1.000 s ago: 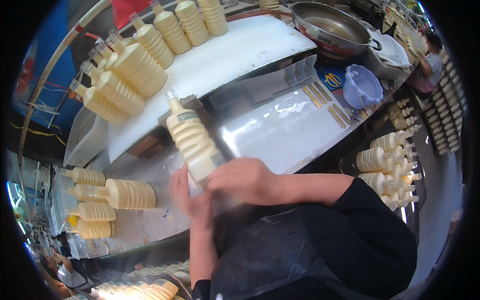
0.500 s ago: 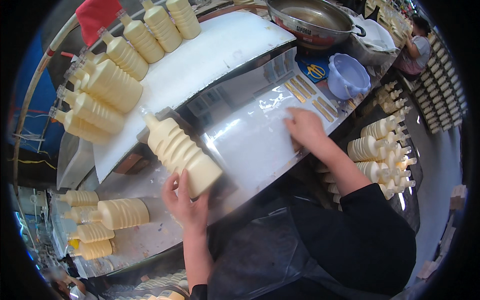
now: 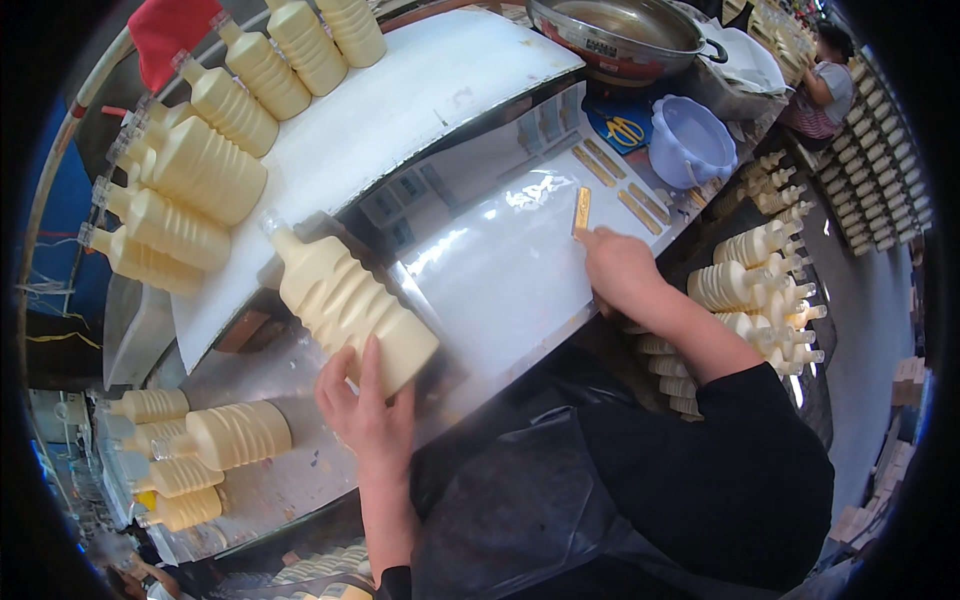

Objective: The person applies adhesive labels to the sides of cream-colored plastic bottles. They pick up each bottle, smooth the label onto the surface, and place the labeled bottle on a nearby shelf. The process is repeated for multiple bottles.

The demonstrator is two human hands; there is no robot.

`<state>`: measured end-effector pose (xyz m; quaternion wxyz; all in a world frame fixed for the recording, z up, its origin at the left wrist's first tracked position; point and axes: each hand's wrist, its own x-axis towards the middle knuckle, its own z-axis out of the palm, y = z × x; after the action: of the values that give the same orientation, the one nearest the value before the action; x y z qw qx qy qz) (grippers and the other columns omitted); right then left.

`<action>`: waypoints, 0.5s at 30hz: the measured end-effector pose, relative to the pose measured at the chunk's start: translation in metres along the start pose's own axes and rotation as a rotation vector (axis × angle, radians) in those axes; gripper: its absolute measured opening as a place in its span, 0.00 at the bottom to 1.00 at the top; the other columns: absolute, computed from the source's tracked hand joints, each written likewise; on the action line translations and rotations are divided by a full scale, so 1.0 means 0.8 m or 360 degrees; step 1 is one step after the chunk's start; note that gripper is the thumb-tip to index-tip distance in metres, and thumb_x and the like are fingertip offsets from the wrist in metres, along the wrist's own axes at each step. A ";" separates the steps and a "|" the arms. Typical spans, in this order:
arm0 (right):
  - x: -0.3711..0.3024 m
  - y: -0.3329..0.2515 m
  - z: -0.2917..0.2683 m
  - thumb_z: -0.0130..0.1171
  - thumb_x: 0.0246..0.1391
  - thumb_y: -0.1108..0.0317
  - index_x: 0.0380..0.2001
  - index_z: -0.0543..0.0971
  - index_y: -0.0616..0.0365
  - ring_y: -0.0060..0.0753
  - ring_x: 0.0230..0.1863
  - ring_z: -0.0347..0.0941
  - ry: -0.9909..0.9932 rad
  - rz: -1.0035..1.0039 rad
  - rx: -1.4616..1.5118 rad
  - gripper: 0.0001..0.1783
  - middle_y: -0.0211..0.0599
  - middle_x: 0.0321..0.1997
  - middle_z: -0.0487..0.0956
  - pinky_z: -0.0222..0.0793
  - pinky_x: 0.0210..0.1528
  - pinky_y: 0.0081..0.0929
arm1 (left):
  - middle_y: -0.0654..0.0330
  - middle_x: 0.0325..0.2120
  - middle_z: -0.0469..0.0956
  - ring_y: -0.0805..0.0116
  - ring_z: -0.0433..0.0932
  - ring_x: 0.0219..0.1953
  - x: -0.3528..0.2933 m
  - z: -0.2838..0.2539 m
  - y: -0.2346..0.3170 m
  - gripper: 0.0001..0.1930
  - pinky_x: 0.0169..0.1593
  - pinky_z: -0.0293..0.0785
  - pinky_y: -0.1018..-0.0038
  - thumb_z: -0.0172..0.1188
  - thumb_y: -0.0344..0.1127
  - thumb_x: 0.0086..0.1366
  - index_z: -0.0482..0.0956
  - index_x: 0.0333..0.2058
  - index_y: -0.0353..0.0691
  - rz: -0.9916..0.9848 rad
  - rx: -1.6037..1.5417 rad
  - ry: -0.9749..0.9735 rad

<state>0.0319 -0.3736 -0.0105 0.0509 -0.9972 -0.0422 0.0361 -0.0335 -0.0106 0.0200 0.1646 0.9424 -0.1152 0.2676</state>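
In the head view, the left hand [image 3: 372, 415] supports a cream bottle [image 3: 355, 310] near its base, thumb on the side and the other fingers parted around the lower edge. The bottle lies aslant at the near edge of the white board [image 3: 430, 75], its clear neck pointing to the upper left. The right hand [image 3: 625, 272] reaches out over the shiny sheet [image 3: 490, 270], its fingertips closed together on the lower end of a gold strip [image 3: 583, 208]. More gold strips [image 3: 643, 210] lie on the sheet just beyond that hand. Past them are yellow-handled scissors [image 3: 625, 130] on a blue pad, a lilac bucket [image 3: 662, 150] and a wide metal pan [image 3: 600, 62]. Other cream bottles [image 3: 208, 172] stand along the left of the board, and a few more [image 3: 240, 435] are on the table at lower left. Further bottles [image 3: 728, 286] crowd together at the right, below a seated person [image 3: 828, 85].
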 end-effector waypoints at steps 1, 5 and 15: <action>0.001 0.006 0.001 0.52 0.56 0.73 0.59 0.76 0.61 0.53 0.37 0.83 0.0159 -0.0041 0.0060 0.25 0.48 0.47 0.82 0.79 0.40 0.44 | 0.52 0.53 0.73 0.48 0.72 0.55 0.000 -0.001 0.000 0.35 0.59 0.68 0.55 0.74 0.30 0.44 0.81 0.57 0.44 0.0003 -0.0010 -0.0008; -0.015 0.023 0.026 0.53 0.54 0.74 0.58 0.77 0.59 0.50 0.38 0.83 0.0158 -0.0234 0.0045 0.25 0.43 0.64 0.77 0.79 0.39 0.41 | 0.51 0.53 0.74 0.48 0.72 0.55 0.004 -0.012 0.000 0.33 0.60 0.68 0.55 0.74 0.32 0.48 0.80 0.57 0.42 -0.0014 -0.0173 -0.0060; -0.094 0.012 0.026 0.66 0.53 0.67 0.53 0.78 0.59 0.42 0.31 0.81 0.0381 -0.0842 0.0128 0.24 0.35 0.57 0.79 0.78 0.33 0.36 | 0.53 0.41 0.81 0.51 0.79 0.43 0.024 -0.022 0.023 0.20 0.49 0.74 0.60 0.73 0.31 0.52 0.85 0.45 0.40 0.0040 -0.0667 0.0175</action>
<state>-0.0435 -0.3873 -0.0269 0.1027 -0.9459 -0.2928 -0.0945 -0.0312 -0.0231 0.0493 0.3595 0.8701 -0.1708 0.2908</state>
